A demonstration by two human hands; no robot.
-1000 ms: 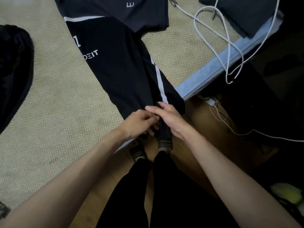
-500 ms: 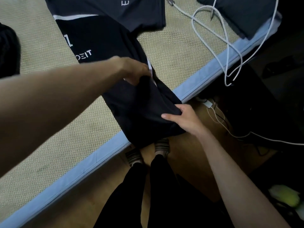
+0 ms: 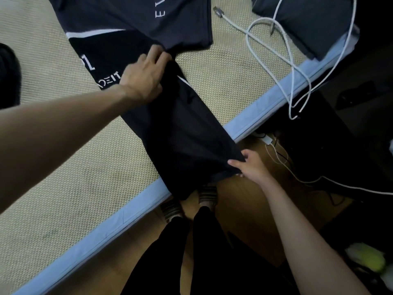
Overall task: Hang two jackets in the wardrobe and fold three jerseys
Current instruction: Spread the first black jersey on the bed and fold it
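Observation:
A dark navy jersey (image 3: pixel 180 133) with white stripes and white lettering lies lengthwise on the woven mat of the bed (image 3: pixel 63 167), its near end hanging over the bed's edge. My left hand (image 3: pixel 144 75) grips a fold of the jersey's side edge halfway up, drawn over onto the body. My right hand (image 3: pixel 246 165) pinches the jersey's near right corner just past the bed's edge. A second dark jersey (image 3: pixel 148 15) with white letters lies at the far end, overlapping the first.
A white cable (image 3: pixel 291 67) loops over the bed's right side and down to the floor. A dark folded cloth (image 3: pixel 304 20) lies at the top right, and another dark garment (image 3: pixel 8 75) sits at the left edge. My feet (image 3: pixel 191 201) stand on the wooden floor.
My hands started together at the jersey's near end. My left hand has carried the side edge up and inward along the jersey, while my right hand stayed holding the near corner.

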